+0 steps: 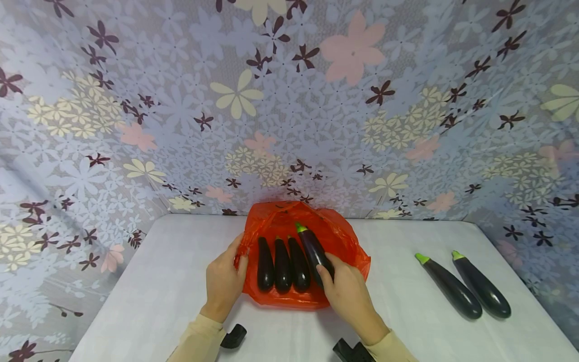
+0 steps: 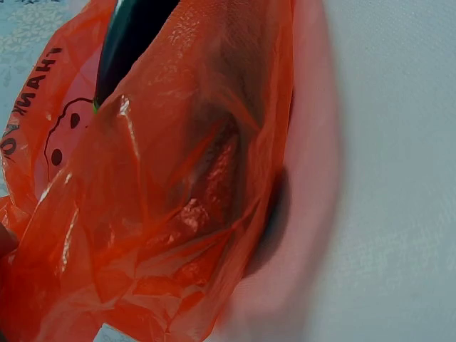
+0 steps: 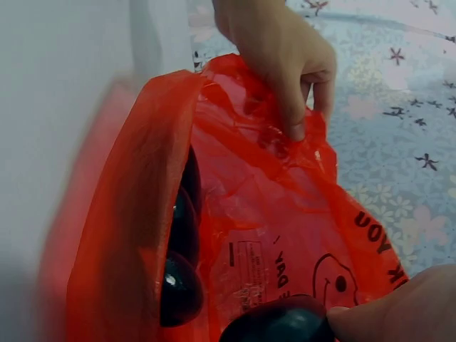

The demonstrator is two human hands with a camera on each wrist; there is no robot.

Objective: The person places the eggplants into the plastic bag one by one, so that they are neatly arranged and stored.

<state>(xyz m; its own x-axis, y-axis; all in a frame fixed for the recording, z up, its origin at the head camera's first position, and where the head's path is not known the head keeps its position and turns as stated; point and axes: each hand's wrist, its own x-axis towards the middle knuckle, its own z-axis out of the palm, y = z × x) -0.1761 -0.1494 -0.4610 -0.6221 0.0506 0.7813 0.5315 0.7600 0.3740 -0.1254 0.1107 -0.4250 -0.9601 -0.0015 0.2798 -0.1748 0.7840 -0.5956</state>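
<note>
My left hand (image 1: 223,282) pinches the left rim of a red plastic bag (image 1: 342,230), which lies with its mouth toward me. Three dark eggplants (image 1: 283,269) rest side by side in the bag. With thumb and fingers, my right hand (image 1: 352,294) grips another eggplant (image 1: 312,245) at its thick lower end, its green stem pointing away into the bag, to the right of those three. In the right wrist view the held eggplant (image 3: 281,322) shows by the thumb, below the bag's printed lettering. Bag film covers much of the left wrist view.
Two more eggplants (image 1: 452,289) lie on the white table (image 1: 398,332) at the right, apart from the bag. Behind the table hangs a flower-patterned cloth (image 1: 289,125). Black wrist devices (image 1: 233,336) sit at both wrists.
</note>
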